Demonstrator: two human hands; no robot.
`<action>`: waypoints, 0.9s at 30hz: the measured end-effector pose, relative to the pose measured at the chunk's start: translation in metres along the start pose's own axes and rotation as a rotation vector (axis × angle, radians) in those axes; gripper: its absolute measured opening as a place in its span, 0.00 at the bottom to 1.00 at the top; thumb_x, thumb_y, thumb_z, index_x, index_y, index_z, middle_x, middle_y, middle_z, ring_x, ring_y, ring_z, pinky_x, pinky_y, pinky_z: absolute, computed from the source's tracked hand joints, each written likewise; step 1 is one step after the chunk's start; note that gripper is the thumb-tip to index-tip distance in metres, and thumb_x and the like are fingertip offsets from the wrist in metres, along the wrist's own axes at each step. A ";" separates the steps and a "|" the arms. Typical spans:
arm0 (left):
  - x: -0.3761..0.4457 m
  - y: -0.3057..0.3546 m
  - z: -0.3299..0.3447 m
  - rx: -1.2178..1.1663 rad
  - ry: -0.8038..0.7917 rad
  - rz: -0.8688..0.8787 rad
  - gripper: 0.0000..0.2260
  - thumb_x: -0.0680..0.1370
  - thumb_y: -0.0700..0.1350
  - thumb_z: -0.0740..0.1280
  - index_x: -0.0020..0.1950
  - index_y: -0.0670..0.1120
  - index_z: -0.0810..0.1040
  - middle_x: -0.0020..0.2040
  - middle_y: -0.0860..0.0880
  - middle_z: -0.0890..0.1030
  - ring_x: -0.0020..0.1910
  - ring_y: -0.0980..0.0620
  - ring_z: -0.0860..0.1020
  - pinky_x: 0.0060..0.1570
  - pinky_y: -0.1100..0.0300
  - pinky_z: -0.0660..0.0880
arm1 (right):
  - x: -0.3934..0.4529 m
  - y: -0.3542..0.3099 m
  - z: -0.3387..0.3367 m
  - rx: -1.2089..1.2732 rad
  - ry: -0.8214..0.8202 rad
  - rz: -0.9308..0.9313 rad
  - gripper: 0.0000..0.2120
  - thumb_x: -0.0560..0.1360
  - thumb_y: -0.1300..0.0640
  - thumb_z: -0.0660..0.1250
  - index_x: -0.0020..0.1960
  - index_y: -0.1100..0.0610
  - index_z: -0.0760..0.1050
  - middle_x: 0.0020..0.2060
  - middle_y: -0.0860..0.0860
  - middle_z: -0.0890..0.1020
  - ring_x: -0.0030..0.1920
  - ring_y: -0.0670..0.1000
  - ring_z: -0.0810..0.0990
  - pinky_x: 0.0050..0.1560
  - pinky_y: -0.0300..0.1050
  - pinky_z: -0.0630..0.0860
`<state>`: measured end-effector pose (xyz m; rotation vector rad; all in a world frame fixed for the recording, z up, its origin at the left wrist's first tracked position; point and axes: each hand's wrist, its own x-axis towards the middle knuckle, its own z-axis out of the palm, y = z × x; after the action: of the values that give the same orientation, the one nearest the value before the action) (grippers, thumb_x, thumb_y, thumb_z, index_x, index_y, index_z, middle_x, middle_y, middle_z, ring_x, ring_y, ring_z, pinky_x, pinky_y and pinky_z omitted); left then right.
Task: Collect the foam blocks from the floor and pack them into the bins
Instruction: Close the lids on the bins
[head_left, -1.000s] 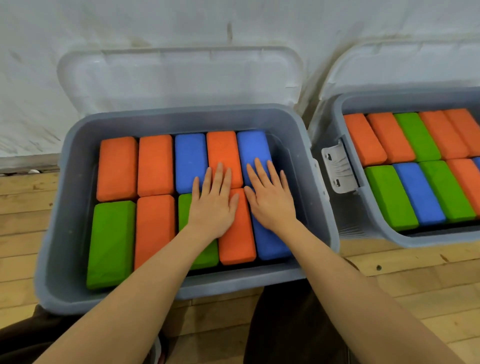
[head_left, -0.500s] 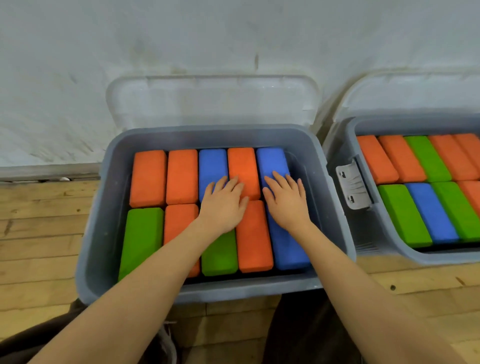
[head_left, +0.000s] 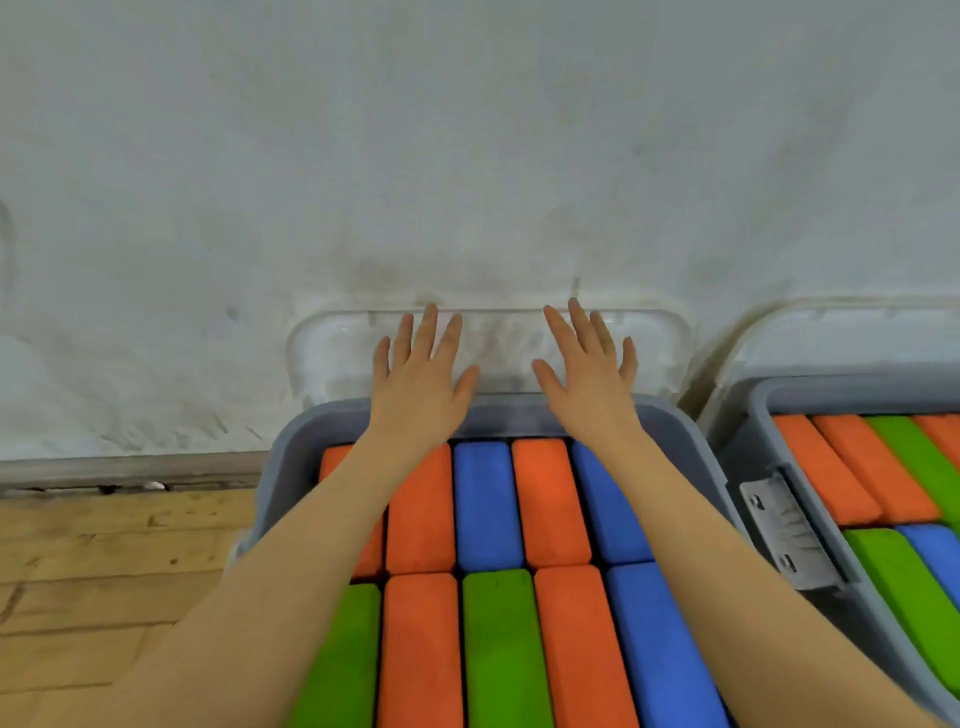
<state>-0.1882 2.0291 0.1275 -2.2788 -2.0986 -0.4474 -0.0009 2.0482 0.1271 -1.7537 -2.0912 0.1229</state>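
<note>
Reaching for the clear lid (head_left: 498, 353), left hand (head_left: 421, 384) and right hand (head_left: 587, 384) are spread flat, gripping nothing; foam blocks (head_left: 485, 504) fill the bin (head_left: 291, 447). Hook its top edge evenly, then swing it down.

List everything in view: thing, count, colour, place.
near bin: 1, grey, centre
near bin's lid: 1, clear, open against the wall
foam blocks in near bin: 10 showing; 5 orange, 3 blue, 2 green
second bin: 1, grey, right, cut off by the frame
second lid: 1, clear, behind that bin
floor: wooden, left
wall: white
left hand: fingers spread, at the lid
right hand: likewise
</note>
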 end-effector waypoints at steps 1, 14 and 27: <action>0.005 -0.005 0.003 0.015 -0.026 -0.007 0.28 0.81 0.57 0.51 0.78 0.49 0.48 0.78 0.46 0.46 0.76 0.43 0.44 0.72 0.45 0.43 | 0.006 0.000 0.005 -0.033 -0.019 -0.010 0.29 0.80 0.47 0.55 0.77 0.46 0.47 0.77 0.48 0.46 0.77 0.52 0.42 0.72 0.60 0.38; 0.040 -0.035 0.030 -0.080 0.322 0.119 0.21 0.79 0.54 0.55 0.66 0.44 0.75 0.57 0.43 0.79 0.58 0.39 0.76 0.65 0.41 0.64 | 0.030 0.002 0.037 -0.181 0.300 -0.061 0.20 0.76 0.42 0.56 0.59 0.53 0.76 0.59 0.57 0.75 0.65 0.65 0.68 0.69 0.66 0.48; 0.040 -0.023 0.012 0.004 0.578 0.191 0.11 0.76 0.49 0.63 0.46 0.46 0.84 0.40 0.51 0.84 0.38 0.48 0.80 0.49 0.53 0.74 | 0.032 0.010 0.026 -0.165 0.557 -0.136 0.12 0.76 0.50 0.60 0.49 0.52 0.81 0.40 0.51 0.80 0.44 0.58 0.78 0.56 0.65 0.69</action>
<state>-0.2062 2.0732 0.1209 -1.9928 -1.5830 -0.9495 -0.0052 2.0855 0.1079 -1.4991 -1.8279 -0.5298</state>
